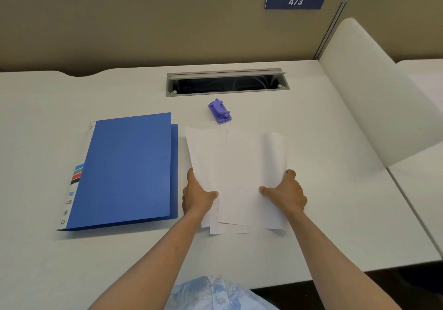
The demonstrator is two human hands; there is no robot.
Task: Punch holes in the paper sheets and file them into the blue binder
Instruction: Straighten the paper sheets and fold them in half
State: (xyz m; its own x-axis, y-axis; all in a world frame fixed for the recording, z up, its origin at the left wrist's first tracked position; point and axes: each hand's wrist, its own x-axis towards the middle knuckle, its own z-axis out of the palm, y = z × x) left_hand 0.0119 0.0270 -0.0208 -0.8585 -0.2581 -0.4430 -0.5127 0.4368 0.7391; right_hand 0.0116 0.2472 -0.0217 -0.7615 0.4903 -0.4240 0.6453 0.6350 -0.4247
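Broad white desk surface (311,190), backed by a tan fabric partition (143,29) with a dark blue plate (295,1) reading "473" in white. Grey cable hatch (227,82) propped open at the rear of the surface.

Closed blue plastic binder (127,168) flat at the left, front cover slightly short of the back one along the right edge; white spine strip printed with blue, grey, red and black stripes, small print there too blurred to read.

Loose stack of plain white paper sheets (239,166) just right of the binder, unevenly fanned, corners poking out at the near edge, far ends lifted off the surface. No holes visible along any edge.

Left hand (196,197) gripped the stack's left edge, thumb on top, fingers underneath and hidden. Right hand (285,194) gripped the right edge likewise, thumb over the top sheet.

Small purple plastic hole punch (219,111) beyond the sheets, near the hatch, apart from both hands.
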